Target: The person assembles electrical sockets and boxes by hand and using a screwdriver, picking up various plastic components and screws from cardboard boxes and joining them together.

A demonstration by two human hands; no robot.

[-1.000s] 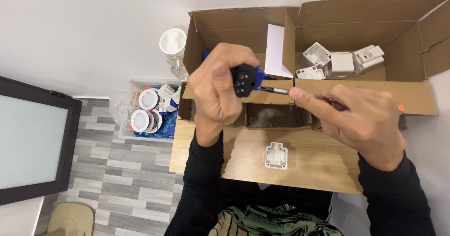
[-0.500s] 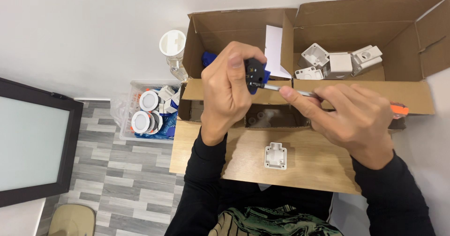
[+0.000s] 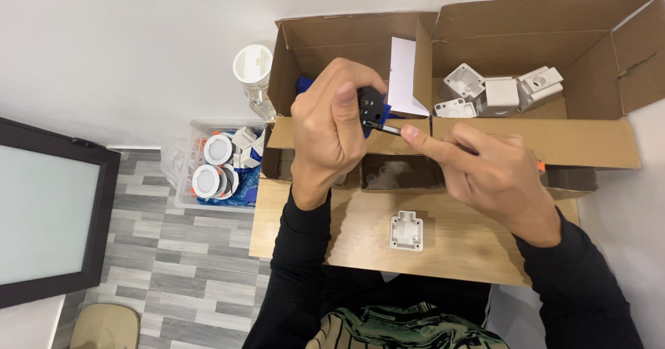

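We're gripping blue-black plug part (image 3: 372, 110) w/ left hand (image 3: 331, 135); right hand (image 3: 493, 176) pinching screwdriver (image 3: 392, 130), tip at part. Fastening underway; white housing (image 3: 406, 230) lying unused on table (image 3: 346, 234).

Single view, head-worn camera. Looks steeply down from above the person's chest, facing forward over the wooden surface (image 3: 346, 241) toward the white wall. Close range: both forearms fill the lower centre. The open cardboard box (image 3: 526, 141) lies along the top of frame, grey plank floor (image 3: 138, 252) at left. No second view to overlap.
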